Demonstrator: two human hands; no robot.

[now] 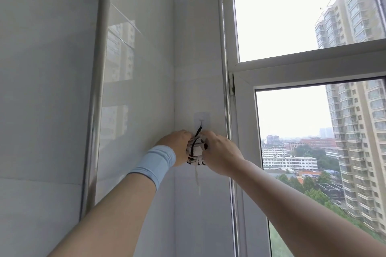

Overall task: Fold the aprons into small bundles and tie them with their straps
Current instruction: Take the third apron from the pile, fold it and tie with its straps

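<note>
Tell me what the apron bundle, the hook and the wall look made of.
Apron bundle: soft cloth, white with dark trim; it creases, and a strap dangles.
Hook: probably a clear plastic adhesive plate with a thin metal prong.
Wall: likely glazed tile, glossy; it shows reflections.

A high-rise home: glossy pale wall tiles (52, 89), a white-framed casement window (292, 69) overlooking tall apartment towers (355, 131) and rooftops.

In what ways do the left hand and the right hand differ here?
The left hand has a blue band at its wrist; the right hand has a bare wrist. The left hand is on the corner side of the bundle, the right hand toward the window. Both grip the bundle just under the hook.
</note>
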